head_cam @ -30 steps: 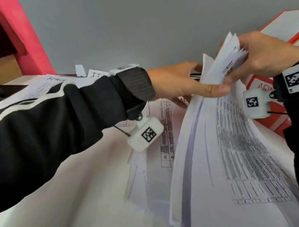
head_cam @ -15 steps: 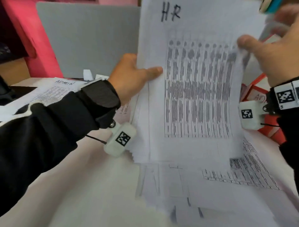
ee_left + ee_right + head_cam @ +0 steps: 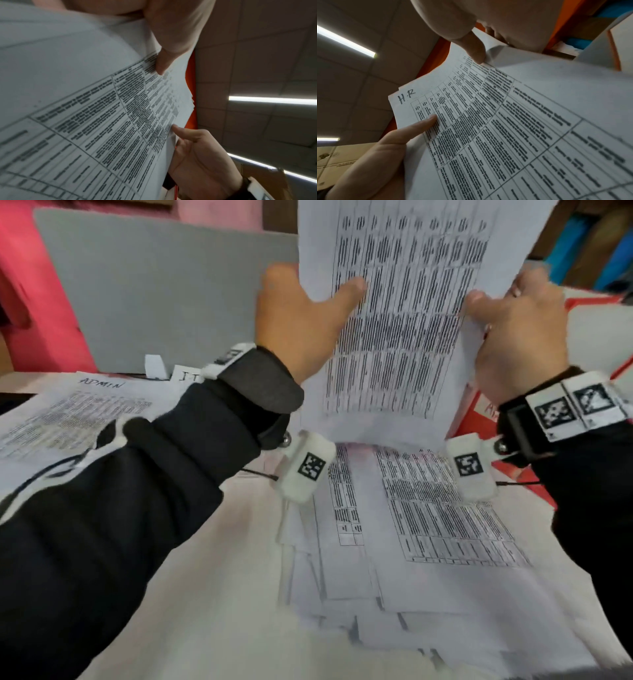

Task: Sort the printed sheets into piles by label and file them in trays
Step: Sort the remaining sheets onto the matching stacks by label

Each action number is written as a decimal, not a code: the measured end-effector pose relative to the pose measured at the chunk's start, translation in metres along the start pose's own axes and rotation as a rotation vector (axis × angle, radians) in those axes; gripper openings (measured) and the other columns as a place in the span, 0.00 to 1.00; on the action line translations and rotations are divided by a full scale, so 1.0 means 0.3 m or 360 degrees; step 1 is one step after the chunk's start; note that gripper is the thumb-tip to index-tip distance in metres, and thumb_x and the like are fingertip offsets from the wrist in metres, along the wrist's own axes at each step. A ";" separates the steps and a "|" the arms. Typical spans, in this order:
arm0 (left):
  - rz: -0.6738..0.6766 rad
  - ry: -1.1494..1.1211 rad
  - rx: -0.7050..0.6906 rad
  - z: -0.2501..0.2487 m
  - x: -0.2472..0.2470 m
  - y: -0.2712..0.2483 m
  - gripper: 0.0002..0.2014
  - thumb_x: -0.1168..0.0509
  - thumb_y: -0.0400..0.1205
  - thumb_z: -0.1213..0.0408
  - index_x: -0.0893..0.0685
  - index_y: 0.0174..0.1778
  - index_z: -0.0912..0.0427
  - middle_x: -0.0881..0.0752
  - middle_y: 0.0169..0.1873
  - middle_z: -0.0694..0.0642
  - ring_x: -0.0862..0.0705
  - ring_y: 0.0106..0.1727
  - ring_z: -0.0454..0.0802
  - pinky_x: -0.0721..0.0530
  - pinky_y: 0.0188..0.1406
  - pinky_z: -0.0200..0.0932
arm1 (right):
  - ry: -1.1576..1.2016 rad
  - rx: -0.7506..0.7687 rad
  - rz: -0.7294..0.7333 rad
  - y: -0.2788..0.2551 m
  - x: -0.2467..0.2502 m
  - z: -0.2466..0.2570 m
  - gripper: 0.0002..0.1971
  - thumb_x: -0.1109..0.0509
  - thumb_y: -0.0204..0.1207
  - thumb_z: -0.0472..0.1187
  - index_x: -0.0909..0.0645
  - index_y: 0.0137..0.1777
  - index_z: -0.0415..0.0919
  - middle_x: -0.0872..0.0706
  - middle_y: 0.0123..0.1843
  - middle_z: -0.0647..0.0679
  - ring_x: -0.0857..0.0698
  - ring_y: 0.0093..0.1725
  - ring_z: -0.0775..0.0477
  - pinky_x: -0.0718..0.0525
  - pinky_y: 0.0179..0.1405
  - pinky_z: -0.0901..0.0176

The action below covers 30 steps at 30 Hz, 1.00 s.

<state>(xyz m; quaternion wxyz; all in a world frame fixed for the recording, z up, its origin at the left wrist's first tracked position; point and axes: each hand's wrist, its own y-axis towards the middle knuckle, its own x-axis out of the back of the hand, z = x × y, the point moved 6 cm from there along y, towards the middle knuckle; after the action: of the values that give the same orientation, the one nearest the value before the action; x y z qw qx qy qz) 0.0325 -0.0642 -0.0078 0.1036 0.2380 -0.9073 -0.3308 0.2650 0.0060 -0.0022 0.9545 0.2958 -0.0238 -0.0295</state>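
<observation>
- Item in hand: sheaf of printed sheets (image 3: 394,330), held upright above the table (image 3: 205,594), top page marked "HR" (image 3: 406,96) in its corner
- Left hand (image 3: 294,323): thumb laid on the page front, fingers hidden behind; grips the sheaf's left edge
- Right hand (image 3: 517,337): thumb on the front, fingers behind; pinches the right edge
- Loose sheets (image 3: 428,542): fanned flat on the table below the sheaf, unsorted by the look of them
- ADMIN sheet (image 3: 75,412): lying flat at far left, well apart from the sheaf
- Red tray (image 3: 479,412): just behind the right wrist, label partly hidden
- Step, as judged: reading the label, sorting stage; filing not yet begun
- Next move calls for: a place for HR sheets, none visible yet; both grips kept firm so pages do not slide apart
</observation>
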 end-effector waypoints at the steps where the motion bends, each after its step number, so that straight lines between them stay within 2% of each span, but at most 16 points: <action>1: 0.0018 -0.0042 -0.0016 -0.005 0.003 0.009 0.06 0.22 0.78 0.59 0.12 0.42 0.54 0.09 0.39 0.48 0.11 0.40 0.41 0.09 0.50 0.47 | -0.0007 0.0023 -0.0015 0.001 0.006 0.005 0.14 0.28 0.80 0.31 0.25 0.62 0.40 0.13 0.54 0.55 0.11 0.48 0.71 0.11 0.56 0.67; 4: 0.0106 -0.0195 0.0095 0.066 0.012 0.000 0.11 0.19 0.75 0.63 0.10 0.50 0.58 0.06 0.47 0.53 0.07 0.49 0.46 0.09 0.50 0.42 | 0.0066 -0.0135 0.0018 -0.025 0.002 -0.049 0.21 0.26 0.74 0.34 0.20 0.68 0.35 0.09 0.61 0.49 0.08 0.58 0.54 0.09 0.62 0.49; 6: 0.0158 -0.0219 0.0263 0.159 0.018 -0.047 0.11 0.18 0.74 0.63 0.10 0.50 0.55 0.06 0.48 0.50 0.07 0.50 0.43 0.12 0.49 0.37 | 0.0072 -0.0265 0.0110 -0.065 -0.011 -0.121 0.24 0.26 0.74 0.34 0.19 0.71 0.35 0.08 0.64 0.46 0.08 0.62 0.47 0.11 0.64 0.43; 7: 0.0162 -0.0193 0.0334 0.211 0.022 -0.071 0.11 0.18 0.74 0.62 0.09 0.50 0.55 0.06 0.47 0.48 0.08 0.50 0.41 0.13 0.49 0.35 | 0.0044 -0.0307 0.0130 -0.090 -0.021 -0.149 0.23 0.26 0.76 0.33 0.18 0.72 0.36 0.08 0.64 0.47 0.08 0.62 0.46 0.12 0.65 0.42; 9: 0.0172 -0.0158 0.0426 0.280 0.024 -0.098 0.11 0.18 0.74 0.60 0.09 0.49 0.57 0.06 0.48 0.50 0.08 0.49 0.45 0.13 0.50 0.38 | -0.0002 -0.0329 0.0162 -0.124 -0.036 -0.190 0.18 0.29 0.82 0.30 0.16 0.71 0.39 0.08 0.63 0.50 0.09 0.63 0.48 0.12 0.67 0.43; 11: 0.0147 -0.0153 0.0439 0.274 0.020 -0.096 0.15 0.18 0.73 0.55 0.11 0.46 0.61 0.08 0.46 0.56 0.10 0.45 0.51 0.13 0.50 0.42 | -0.0020 -0.0293 0.0155 -0.127 -0.046 -0.179 0.17 0.31 0.83 0.29 0.16 0.70 0.41 0.08 0.64 0.50 0.09 0.63 0.50 0.11 0.68 0.44; 12: 0.0131 -0.0167 0.0411 0.258 0.014 -0.082 0.16 0.18 0.73 0.55 0.13 0.45 0.62 0.09 0.43 0.56 0.13 0.42 0.50 0.13 0.50 0.44 | -0.0006 -0.0255 0.0143 -0.118 -0.048 -0.161 0.17 0.31 0.82 0.30 0.15 0.69 0.41 0.08 0.64 0.49 0.09 0.63 0.49 0.11 0.67 0.42; 15: 0.0057 -0.0146 0.0342 0.186 0.014 -0.027 0.15 0.18 0.74 0.60 0.19 0.34 0.59 0.13 0.28 0.40 0.16 0.32 0.35 0.16 0.42 0.30 | 0.0029 -0.0152 0.0052 -0.076 -0.032 -0.102 0.21 0.28 0.74 0.31 0.15 0.68 0.38 0.07 0.63 0.47 0.08 0.62 0.47 0.11 0.65 0.37; 16: 0.0058 -0.0193 0.0328 0.168 0.011 -0.016 0.12 0.18 0.74 0.62 0.15 0.35 0.59 0.10 0.31 0.39 0.13 0.34 0.35 0.14 0.44 0.30 | 0.0049 -0.0156 0.0018 -0.066 -0.020 -0.093 0.23 0.26 0.72 0.31 0.17 0.69 0.39 0.07 0.63 0.47 0.08 0.61 0.47 0.10 0.65 0.38; 17: 0.0087 -0.0259 0.0335 0.163 0.008 -0.009 0.10 0.17 0.73 0.64 0.11 0.42 0.62 0.06 0.39 0.44 0.09 0.42 0.39 0.10 0.51 0.37 | 0.0079 -0.0163 -0.0005 -0.062 -0.009 -0.092 0.25 0.25 0.71 0.31 0.18 0.69 0.40 0.08 0.63 0.48 0.08 0.62 0.48 0.10 0.65 0.39; 18: 0.0119 -0.0319 0.0353 0.164 0.005 -0.011 0.13 0.17 0.72 0.64 0.09 0.49 0.64 0.06 0.45 0.50 0.07 0.49 0.45 0.09 0.55 0.44 | 0.0107 -0.0164 -0.0012 -0.064 -0.001 -0.095 0.26 0.25 0.70 0.30 0.20 0.70 0.40 0.08 0.64 0.49 0.09 0.62 0.48 0.10 0.65 0.41; 20: 0.0187 -0.0363 0.0438 0.198 0.000 -0.030 0.17 0.17 0.72 0.65 0.09 0.55 0.64 0.06 0.51 0.54 0.08 0.54 0.49 0.10 0.58 0.45 | 0.0100 -0.0180 0.0011 -0.081 -0.001 -0.115 0.28 0.25 0.70 0.29 0.21 0.72 0.40 0.08 0.65 0.49 0.09 0.63 0.49 0.11 0.67 0.42; 23: 0.0243 -0.0303 0.0477 0.231 -0.024 -0.056 0.15 0.18 0.74 0.61 0.09 0.52 0.66 0.07 0.53 0.59 0.08 0.56 0.52 0.12 0.53 0.37 | 0.0018 -0.0137 0.0021 -0.097 -0.005 -0.136 0.25 0.26 0.73 0.28 0.18 0.71 0.38 0.08 0.64 0.49 0.09 0.62 0.49 0.11 0.67 0.42; 26: 0.0144 -0.0292 0.0418 0.181 -0.036 -0.038 0.06 0.19 0.76 0.63 0.08 0.45 0.57 0.06 0.48 0.54 0.08 0.49 0.43 0.16 0.41 0.27 | -0.0009 -0.0035 -0.0030 -0.071 0.004 -0.102 0.21 0.27 0.74 0.28 0.15 0.67 0.42 0.08 0.63 0.49 0.09 0.63 0.49 0.11 0.67 0.42; 28: 0.0115 -0.0342 0.0404 0.140 -0.034 -0.013 0.08 0.19 0.75 0.65 0.08 0.48 0.58 0.06 0.47 0.52 0.08 0.49 0.42 0.13 0.45 0.30 | 0.0045 -0.0005 -0.0081 -0.048 0.020 -0.078 0.23 0.27 0.74 0.28 0.16 0.69 0.41 0.08 0.64 0.48 0.09 0.63 0.49 0.11 0.66 0.45; 30: 0.0153 -0.0426 0.0444 0.147 -0.031 -0.009 0.14 0.18 0.73 0.65 0.08 0.53 0.59 0.06 0.50 0.52 0.08 0.53 0.45 0.11 0.58 0.42 | 0.0117 -0.0032 -0.0102 -0.045 0.036 -0.089 0.27 0.26 0.71 0.26 0.19 0.71 0.40 0.08 0.65 0.48 0.09 0.64 0.49 0.11 0.66 0.46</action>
<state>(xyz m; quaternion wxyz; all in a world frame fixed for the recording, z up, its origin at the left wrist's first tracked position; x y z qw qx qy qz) 0.0263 -0.0372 -0.0435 -0.0363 0.1604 -0.9603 -0.2252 0.2769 0.0092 -0.0314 0.9562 0.2878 0.0212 -0.0493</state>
